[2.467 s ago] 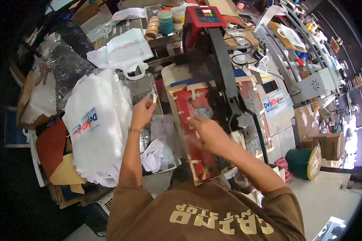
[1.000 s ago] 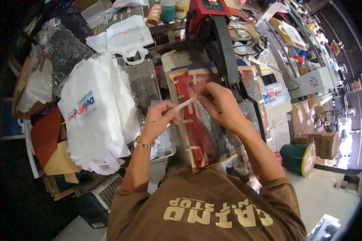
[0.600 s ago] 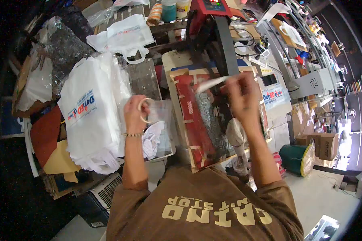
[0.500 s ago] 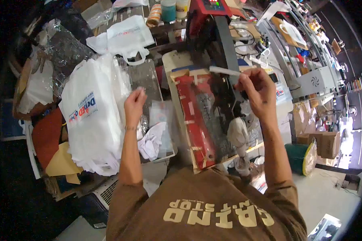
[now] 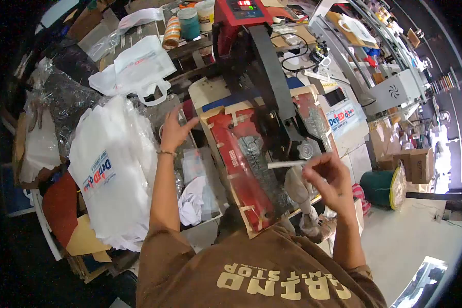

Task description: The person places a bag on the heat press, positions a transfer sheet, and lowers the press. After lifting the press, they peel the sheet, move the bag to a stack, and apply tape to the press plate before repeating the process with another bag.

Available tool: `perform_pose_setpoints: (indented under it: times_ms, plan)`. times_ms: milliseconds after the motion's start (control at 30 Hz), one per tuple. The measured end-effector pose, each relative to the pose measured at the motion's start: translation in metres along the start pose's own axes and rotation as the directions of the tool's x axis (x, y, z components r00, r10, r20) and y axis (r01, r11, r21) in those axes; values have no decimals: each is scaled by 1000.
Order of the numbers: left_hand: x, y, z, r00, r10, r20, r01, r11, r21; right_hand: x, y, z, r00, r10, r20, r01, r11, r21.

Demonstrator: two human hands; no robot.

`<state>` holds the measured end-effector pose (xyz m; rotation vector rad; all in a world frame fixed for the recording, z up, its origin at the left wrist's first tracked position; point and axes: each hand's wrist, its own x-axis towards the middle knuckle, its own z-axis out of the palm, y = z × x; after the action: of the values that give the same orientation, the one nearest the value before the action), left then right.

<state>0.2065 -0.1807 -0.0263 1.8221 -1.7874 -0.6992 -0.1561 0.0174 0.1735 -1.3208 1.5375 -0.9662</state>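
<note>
My right hand (image 5: 333, 179) is closed with curled fingers at the end of a white bar (image 5: 286, 164), which looks like the handle of the heat press (image 5: 262, 56). Fingers partly hide where the two meet. Below the bar lies a worn red panel (image 5: 236, 154), edged with tape and scuffed grey in the middle. My left hand (image 5: 175, 132) is open, thumb and fingers apart, holding nothing. It is between the stack of white printed bags (image 5: 118, 169) and the red panel. Another white printed bag (image 5: 138, 64) lies just beyond it.
A crumpled white cloth (image 5: 191, 201) lies near my left forearm. Jars (image 5: 190, 24) stand at the back. To the right are a blue-and-red printed sheet (image 5: 344, 119), a grey machine (image 5: 392, 92) and a green drum (image 5: 377, 189). Clear plastic wrap (image 5: 72, 97) heaps at far left.
The white bar and my right hand have come down toward me. My left hand has moved away from me and its fingers have spread. The camera view has shifted.
</note>
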Motion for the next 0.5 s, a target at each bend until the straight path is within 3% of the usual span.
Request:
perform_pose_setpoints:
  times_ms: [33,67,100,133,167,233,267,333,367,500]
  plan:
    - [2,4,3,993,111,-41,-116,848,-517,8,2,3,1000,8,-1,-8,1000,1]
    - [1,17,1,993,110,-38,-114,848,-517,22,-2,11,1000,-5,-27,8,990,143]
    - [1,38,-4,968,249,-9,-231,883,-409,37,-6,17,998,-20,-54,34,959,281]
    - [-1,53,-5,925,377,37,-350,888,-298,52,-9,19,1000,1,0,-1,964,267]
    - [-3,61,-3,926,376,34,-350,888,-299,64,-15,27,1000,-1,2,0,964,266]
    - [-7,73,1,930,365,49,-361,930,-74,84,-27,49,997,66,-36,-36,841,539]
    - [-12,75,7,886,454,-96,-461,885,-63,93,-28,57,997,65,-35,-36,840,541]
    - [-25,80,10,847,514,-131,-521,853,-22,108,-24,70,1000,28,-13,-13,767,641]
    - [-30,81,11,803,573,-164,-578,816,17,114,-22,77,1000,27,-14,-11,768,640]
    - [-39,79,11,822,563,-85,-557,826,90,131,-11,99,1000,8,-15,4,773,634]
